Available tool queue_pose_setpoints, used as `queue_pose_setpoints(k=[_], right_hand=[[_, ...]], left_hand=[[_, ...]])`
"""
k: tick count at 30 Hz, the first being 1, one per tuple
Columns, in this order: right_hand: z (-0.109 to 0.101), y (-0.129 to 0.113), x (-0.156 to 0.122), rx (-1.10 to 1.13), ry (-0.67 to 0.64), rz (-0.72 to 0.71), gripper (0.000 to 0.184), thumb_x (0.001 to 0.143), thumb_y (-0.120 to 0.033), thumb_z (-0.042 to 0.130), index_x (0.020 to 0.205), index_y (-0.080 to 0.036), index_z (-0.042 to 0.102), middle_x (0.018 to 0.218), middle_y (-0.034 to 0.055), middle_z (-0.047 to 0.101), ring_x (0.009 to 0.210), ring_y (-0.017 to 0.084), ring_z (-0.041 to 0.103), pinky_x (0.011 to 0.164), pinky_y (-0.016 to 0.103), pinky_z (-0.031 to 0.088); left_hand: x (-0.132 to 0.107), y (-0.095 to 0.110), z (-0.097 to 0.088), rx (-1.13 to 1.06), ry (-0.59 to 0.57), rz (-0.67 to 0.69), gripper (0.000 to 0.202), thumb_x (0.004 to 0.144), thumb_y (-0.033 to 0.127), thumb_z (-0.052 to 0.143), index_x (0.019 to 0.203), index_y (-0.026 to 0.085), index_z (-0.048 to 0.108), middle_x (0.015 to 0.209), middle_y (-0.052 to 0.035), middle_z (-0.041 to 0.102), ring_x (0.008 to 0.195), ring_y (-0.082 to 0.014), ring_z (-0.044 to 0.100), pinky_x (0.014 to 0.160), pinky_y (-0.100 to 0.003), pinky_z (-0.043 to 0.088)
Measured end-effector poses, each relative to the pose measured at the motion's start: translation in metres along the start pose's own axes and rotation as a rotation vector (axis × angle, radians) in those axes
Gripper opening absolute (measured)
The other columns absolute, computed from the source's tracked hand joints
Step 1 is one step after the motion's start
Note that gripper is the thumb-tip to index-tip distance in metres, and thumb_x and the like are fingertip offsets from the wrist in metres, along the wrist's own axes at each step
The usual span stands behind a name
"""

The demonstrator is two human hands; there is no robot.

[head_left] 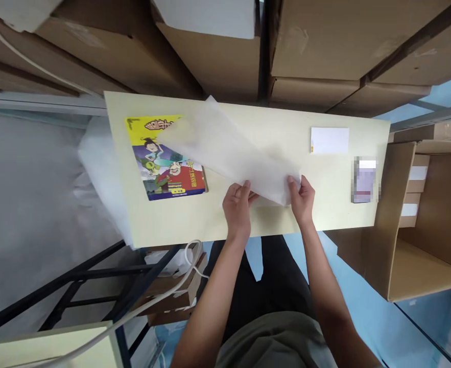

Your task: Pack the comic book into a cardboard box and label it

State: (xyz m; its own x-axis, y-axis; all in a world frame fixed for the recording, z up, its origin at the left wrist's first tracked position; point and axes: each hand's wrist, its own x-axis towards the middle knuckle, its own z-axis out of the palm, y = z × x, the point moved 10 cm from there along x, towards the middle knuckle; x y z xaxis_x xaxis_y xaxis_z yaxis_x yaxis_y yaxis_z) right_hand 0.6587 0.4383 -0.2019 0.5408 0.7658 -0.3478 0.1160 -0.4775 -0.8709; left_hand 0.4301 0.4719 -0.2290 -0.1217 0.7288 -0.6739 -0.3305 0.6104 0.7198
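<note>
A white, slightly see-through sheet or bag, thin and soft-looking, is held slantwise above the cream table. My right hand pinches its near right corner between thumb and fingers. Along its lower edge, my left hand grips it with the thumb on top and the other fingers partly hidden underneath. The sheet's far left end overlaps a colourful cartoon-covered book, which lies flat at the table's left and hides part of its cover.
A white pad or card and a phone-like object, blurred out, lie on the right of the table. Cardboard boxes line the back edge. An open carton stands at the right. A white cable hangs at the near left.
</note>
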Motion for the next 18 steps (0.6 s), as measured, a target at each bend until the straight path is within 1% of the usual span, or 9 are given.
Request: queue_pose_setpoints(k=[2, 4, 6, 8, 11, 14, 16, 17, 18], right_hand=[[-0.012, 0.002, -0.001, -0.116, 0.038, -0.051, 0.038, 0.108, -0.063, 0.067, 0.097, -0.026, 0.071, 0.083, 0.0007, 0.067, 0.08, 0.022, 0.061, 0.076, 0.037, 0.059], [-0.023, -0.003, -0.005, -0.237, 0.126, -0.144, 0.034, 0.11, -0.056, 0.065, 0.121, -0.025, 0.074, 0.108, 0.0082, 0.077, 0.1, 0.026, 0.07, 0.091, 0.044, 0.064], [-0.028, -0.017, -0.013, -0.363, 0.214, -0.277, 0.038, 0.112, -0.049, 0.063, 0.142, -0.026, 0.07, 0.137, 0.0149, 0.075, 0.127, 0.031, 0.07, 0.109, 0.053, 0.063], [-0.021, -0.033, -0.02, -0.483, 0.216, -0.395, 0.039, 0.115, -0.044, 0.06, 0.15, -0.029, 0.068, 0.149, 0.0164, 0.07, 0.142, 0.033, 0.066, 0.119, 0.06, 0.058], [0.005, -0.051, -0.024, -0.64, 0.081, -0.479, 0.04, 0.116, -0.042, 0.06, 0.153, -0.027, 0.068, 0.158, 0.0183, 0.068, 0.153, 0.036, 0.06, 0.124, 0.066, 0.054], [0.038, -0.06, -0.024, -0.683, -0.153, -0.491, 0.057, 0.111, -0.044, 0.071, 0.164, -0.023, 0.062, 0.167, 0.0204, 0.064, 0.161, 0.039, 0.055, 0.129, 0.066, 0.051], [0.062, -0.063, -0.027, -0.639, -0.333, -0.485, 0.071, 0.106, -0.043, 0.078, 0.171, -0.023, 0.056, 0.164, 0.018, 0.068, 0.157, 0.037, 0.059, 0.132, 0.063, 0.05], [0.071, -0.064, -0.028, -0.614, -0.404, -0.479, 0.073, 0.105, -0.04, 0.079, 0.172, -0.024, 0.055, 0.159, 0.0158, 0.072, 0.153, 0.036, 0.063, 0.132, 0.062, 0.051], [0.077, -0.065, -0.029, -0.589, -0.451, -0.473, 0.069, 0.105, -0.035, 0.077, 0.171, -0.026, 0.058, 0.151, 0.0133, 0.076, 0.146, 0.034, 0.068, 0.132, 0.06, 0.052]], left_hand=[[0.004, -0.002, -0.003, 0.055, -0.022, 0.01, 0.047, 0.082, 0.061, 0.096, 0.083, 0.024, 0.068, 0.097, -0.0052, 0.079, 0.098, -0.0224, 0.079, 0.094, -0.038, 0.07], [0.006, -0.002, -0.006, 0.106, -0.032, 0.025, 0.043, 0.081, 0.055, 0.097, 0.078, 0.024, 0.068, 0.084, -0.0018, 0.073, 0.09, -0.0199, 0.076, 0.092, -0.036, 0.069], [0.006, -0.003, -0.007, 0.176, -0.034, 0.037, 0.035, 0.081, 0.049, 0.096, 0.08, 0.024, 0.072, 0.078, -0.0002, 0.07, 0.088, -0.0194, 0.074, 0.09, -0.034, 0.067], [0.005, -0.004, -0.007, 0.239, -0.032, 0.042, 0.03, 0.079, 0.046, 0.096, 0.087, 0.023, 0.078, 0.082, -0.0013, 0.073, 0.092, -0.0212, 0.075, 0.091, -0.035, 0.065], [0.0, -0.006, -0.002, 0.297, -0.071, 0.048, 0.035, 0.077, 0.046, 0.095, 0.097, 0.021, 0.081, 0.096, -0.0063, 0.082, 0.106, -0.0275, 0.079, 0.1, -0.041, 0.064], [-0.005, -0.009, 0.007, 0.373, -0.177, 0.088, 0.036, 0.081, 0.049, 0.092, 0.1, 0.02, 0.083, 0.102, -0.0096, 0.085, 0.115, -0.0329, 0.08, 0.107, -0.046, 0.063], [-0.007, -0.01, 0.008, 0.448, -0.227, 0.153, 0.032, 0.084, 0.048, 0.089, 0.096, 0.02, 0.082, 0.102, -0.0103, 0.085, 0.113, -0.0344, 0.081, 0.106, -0.049, 0.064], [-0.008, -0.01, 0.008, 0.484, -0.242, 0.199, 0.03, 0.084, 0.047, 0.088, 0.096, 0.02, 0.082, 0.102, -0.0105, 0.084, 0.111, -0.0348, 0.081, 0.104, -0.05, 0.065], [-0.008, -0.008, 0.008, 0.515, -0.259, 0.247, 0.029, 0.083, 0.046, 0.088, 0.097, 0.021, 0.081, 0.105, -0.0105, 0.084, 0.111, -0.0349, 0.081, 0.103, -0.051, 0.066]])
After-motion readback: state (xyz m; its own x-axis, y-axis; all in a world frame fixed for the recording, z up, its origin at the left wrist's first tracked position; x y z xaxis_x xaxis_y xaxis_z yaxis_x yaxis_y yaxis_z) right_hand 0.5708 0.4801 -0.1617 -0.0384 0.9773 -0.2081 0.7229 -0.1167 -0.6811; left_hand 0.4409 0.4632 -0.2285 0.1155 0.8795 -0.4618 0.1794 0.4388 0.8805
